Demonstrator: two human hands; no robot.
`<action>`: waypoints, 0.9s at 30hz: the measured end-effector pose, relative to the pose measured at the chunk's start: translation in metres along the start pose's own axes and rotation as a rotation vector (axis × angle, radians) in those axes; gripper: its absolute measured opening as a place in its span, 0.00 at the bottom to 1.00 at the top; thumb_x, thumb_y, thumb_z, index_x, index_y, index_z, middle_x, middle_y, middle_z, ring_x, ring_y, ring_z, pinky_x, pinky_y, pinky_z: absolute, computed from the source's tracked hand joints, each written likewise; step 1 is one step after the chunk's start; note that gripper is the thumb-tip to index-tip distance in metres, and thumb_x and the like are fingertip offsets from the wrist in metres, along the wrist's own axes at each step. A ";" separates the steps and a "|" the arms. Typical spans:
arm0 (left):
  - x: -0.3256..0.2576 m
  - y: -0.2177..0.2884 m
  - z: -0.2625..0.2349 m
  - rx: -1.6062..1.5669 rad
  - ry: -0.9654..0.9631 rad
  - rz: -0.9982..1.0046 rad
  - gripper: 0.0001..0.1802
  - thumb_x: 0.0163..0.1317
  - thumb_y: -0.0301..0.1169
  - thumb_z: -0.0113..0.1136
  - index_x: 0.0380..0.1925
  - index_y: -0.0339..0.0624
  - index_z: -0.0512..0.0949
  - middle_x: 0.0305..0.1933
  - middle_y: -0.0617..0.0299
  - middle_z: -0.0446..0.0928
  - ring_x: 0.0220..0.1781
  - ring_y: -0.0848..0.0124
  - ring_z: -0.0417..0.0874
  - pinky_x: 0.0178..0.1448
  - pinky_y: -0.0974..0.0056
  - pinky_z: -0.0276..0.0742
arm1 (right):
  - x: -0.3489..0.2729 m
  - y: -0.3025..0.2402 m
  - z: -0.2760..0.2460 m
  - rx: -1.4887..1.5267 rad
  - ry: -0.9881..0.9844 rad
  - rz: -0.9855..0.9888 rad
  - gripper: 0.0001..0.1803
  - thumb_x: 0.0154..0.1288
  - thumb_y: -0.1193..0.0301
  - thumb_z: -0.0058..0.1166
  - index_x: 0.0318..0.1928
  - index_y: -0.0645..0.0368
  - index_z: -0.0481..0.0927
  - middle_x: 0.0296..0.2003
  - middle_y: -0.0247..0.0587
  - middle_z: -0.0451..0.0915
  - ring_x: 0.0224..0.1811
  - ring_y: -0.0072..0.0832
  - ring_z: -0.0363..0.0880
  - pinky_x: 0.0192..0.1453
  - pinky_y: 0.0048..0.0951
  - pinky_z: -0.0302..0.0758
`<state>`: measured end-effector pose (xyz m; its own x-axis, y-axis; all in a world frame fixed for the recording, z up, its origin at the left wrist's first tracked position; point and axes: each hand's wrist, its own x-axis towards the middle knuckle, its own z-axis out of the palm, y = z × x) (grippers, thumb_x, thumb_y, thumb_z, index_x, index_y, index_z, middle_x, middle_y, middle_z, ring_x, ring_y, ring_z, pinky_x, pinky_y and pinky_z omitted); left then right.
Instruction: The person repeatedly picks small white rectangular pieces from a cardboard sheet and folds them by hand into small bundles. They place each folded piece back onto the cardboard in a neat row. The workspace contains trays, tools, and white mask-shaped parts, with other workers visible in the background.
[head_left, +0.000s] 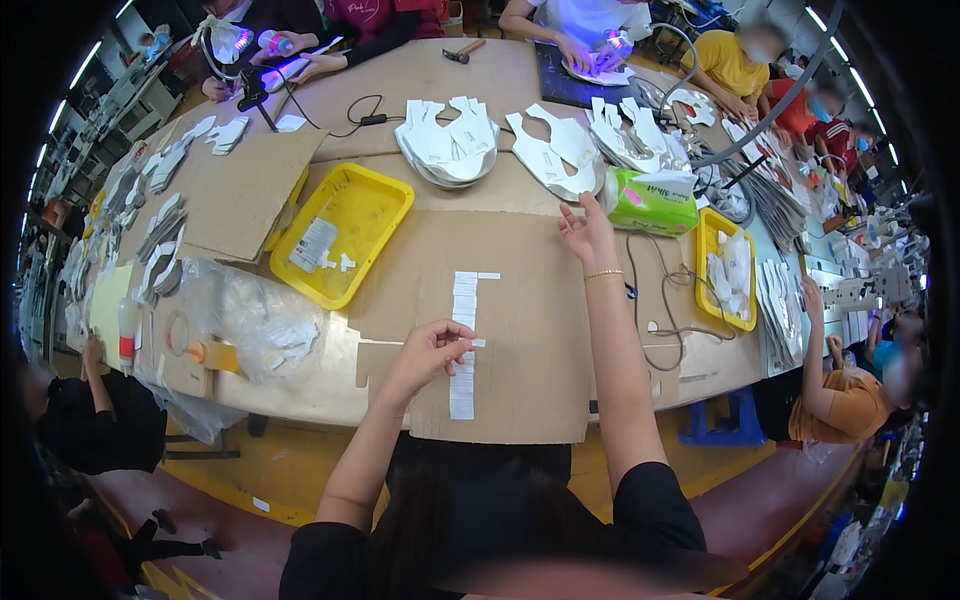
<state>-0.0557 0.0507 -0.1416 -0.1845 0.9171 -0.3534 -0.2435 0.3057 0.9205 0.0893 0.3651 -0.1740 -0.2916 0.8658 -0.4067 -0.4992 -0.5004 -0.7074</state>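
Note:
A column of small white labels [462, 400] lies down the middle of a flat cardboard sheet [530, 370] in front of me. My left hand [438, 352] hovers over this column, its thumb and fingers pinched on a small white label [479, 343] whose end sticks out past the fingertips. Another label [489, 276] juts sideways from the column's top. My right hand [588, 232] is stretched forward, palm partly up and fingers apart, holding nothing. Just beyond its fingertips lie white cut-out shoe upper pieces [552, 165]; whether they touch cannot be seen.
Another stack of white pieces [448, 150] lies farther back. A yellow tray [352, 275] stands left, beside a clear plastic bag [235, 310]. On the right are a green tissue pack [640, 205], a small yellow basket [742, 318] and a loose cable [680, 300]. Co-workers sit around the table.

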 end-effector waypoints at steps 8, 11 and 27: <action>-0.002 -0.001 -0.009 -0.027 0.004 0.014 0.09 0.61 0.26 0.61 0.41 0.35 0.78 0.35 0.60 0.80 0.30 0.79 0.78 0.28 0.75 0.74 | 0.041 -0.005 0.003 -0.319 0.078 -0.031 0.32 0.68 0.65 0.53 0.70 0.52 0.59 0.57 0.35 0.71 0.46 0.28 0.75 0.38 0.26 0.70; -0.004 -0.004 -0.011 -0.037 0.009 0.011 0.09 0.62 0.26 0.61 0.41 0.35 0.78 0.35 0.60 0.80 0.30 0.79 0.78 0.28 0.75 0.75 | 0.024 -0.002 0.003 -0.548 0.066 -0.212 0.30 0.68 0.63 0.54 0.67 0.59 0.64 0.57 0.37 0.71 0.46 0.26 0.76 0.42 0.23 0.71; 0.000 -0.001 0.000 0.013 0.004 0.000 0.09 0.62 0.26 0.61 0.40 0.35 0.78 0.33 0.63 0.79 0.29 0.79 0.78 0.28 0.75 0.74 | -0.028 -0.067 0.098 0.057 -0.313 -0.434 0.24 0.72 0.68 0.49 0.63 0.67 0.64 0.54 0.41 0.71 0.57 0.34 0.73 0.63 0.34 0.72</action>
<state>-0.0552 0.0501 -0.1428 -0.1879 0.9160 -0.3544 -0.2314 0.3094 0.9223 0.0515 0.3741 -0.0584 -0.2735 0.9551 0.1135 -0.6685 -0.1040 -0.7364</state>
